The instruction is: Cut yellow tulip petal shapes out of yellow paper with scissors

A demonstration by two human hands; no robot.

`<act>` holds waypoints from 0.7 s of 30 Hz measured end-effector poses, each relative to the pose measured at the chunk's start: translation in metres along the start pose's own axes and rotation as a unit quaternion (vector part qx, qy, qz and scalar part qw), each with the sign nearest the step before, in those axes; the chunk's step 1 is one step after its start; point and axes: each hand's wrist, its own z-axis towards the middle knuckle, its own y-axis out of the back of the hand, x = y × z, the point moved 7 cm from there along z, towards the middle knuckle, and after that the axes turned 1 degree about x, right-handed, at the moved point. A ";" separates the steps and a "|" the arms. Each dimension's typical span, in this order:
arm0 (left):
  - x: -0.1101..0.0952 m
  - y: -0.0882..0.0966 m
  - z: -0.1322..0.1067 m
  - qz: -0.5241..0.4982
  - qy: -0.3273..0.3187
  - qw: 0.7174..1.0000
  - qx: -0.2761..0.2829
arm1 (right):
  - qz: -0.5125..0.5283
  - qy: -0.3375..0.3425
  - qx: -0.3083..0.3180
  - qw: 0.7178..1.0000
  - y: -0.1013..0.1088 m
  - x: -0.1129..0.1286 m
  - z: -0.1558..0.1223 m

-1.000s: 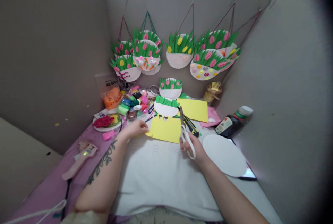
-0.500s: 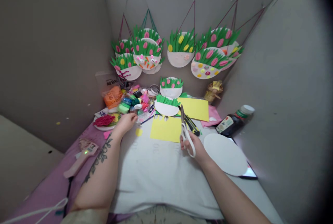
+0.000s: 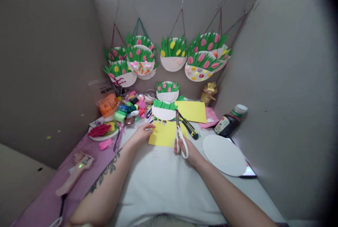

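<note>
My left hand (image 3: 144,132) is at the left edge of a yellow paper sheet (image 3: 162,137), thumb and fingers closed on its upper left part. Cut-out gaps run along the sheet's top edge. My right hand (image 3: 187,150) holds white-handled scissors (image 3: 181,139) with the blades pointing up and away, over the sheet's right side. Just behind the sheet lies a half-round white paper plate with a green paper fringe (image 3: 164,113). A black and yellow utility knife (image 3: 189,126) rests right of the scissors.
Bags of coloured clay (image 3: 123,112) are piled at back left. A pink glue gun (image 3: 76,174) lies at left. On the right are a white oval plate (image 3: 224,155) over a phone (image 3: 249,170) and a dark bottle (image 3: 229,121). Decorated plates (image 3: 173,63) hang behind.
My left hand has come from beside the clay bags to the yellow sheet. The yellow circle is out of sight. My right hand keeps the scissors; the view has shifted slightly.
</note>
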 end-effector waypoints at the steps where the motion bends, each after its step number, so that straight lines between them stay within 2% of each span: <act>1: -0.001 -0.004 -0.001 -0.010 0.000 1.000 0.013 | -0.002 -0.002 0.004 1.000 -0.001 0.001 0.000; 5: -0.008 -0.015 0.000 0.058 -0.072 0.995 0.023 | -0.017 0.007 0.014 1.000 0.000 0.003 -0.001; 7: -0.015 -0.018 -0.002 0.071 -0.123 0.990 0.005 | -0.032 0.029 -0.009 0.999 0.005 0.007 -0.002; 8: -0.020 -0.017 -0.005 0.069 -0.146 0.987 -0.017 | -0.037 0.046 -0.029 0.998 0.009 0.010 -0.003; 11: -0.035 -0.010 -0.027 0.056 -0.212 0.967 -0.134 | -0.033 0.098 -0.086 0.991 0.015 0.023 -0.009; 12: -0.041 -0.012 -0.037 0.055 -0.235 0.957 -0.161 | -0.030 0.110 -0.094 0.989 0.014 0.027 -0.010; 13: -0.046 -0.019 -0.047 0.060 -0.262 0.950 -0.161 | -0.026 0.120 -0.097 0.988 0.012 0.030 -0.011; 14: -0.052 -0.033 -0.057 0.075 -0.293 0.945 -0.123 | -0.017 0.129 -0.099 0.987 0.009 0.033 -0.013; 16: -0.061 -0.069 -0.075 0.129 -0.354 0.926 0.008 | 0.024 0.135 -0.107 0.985 0.005 0.035 -0.014; 18: -0.065 -0.097 -0.092 0.173 -0.404 0.891 0.114 | 0.081 0.126 -0.136 0.979 0.007 0.034 -0.015; 20: -0.069 -0.106 -0.100 0.199 -0.431 0.866 0.160 | 0.103 0.102 -0.164 0.976 0.014 0.032 -0.015; 21: -0.070 -0.104 -0.101 0.201 -0.440 0.859 0.170 | 0.096 0.093 -0.172 0.976 0.020 0.032 -0.014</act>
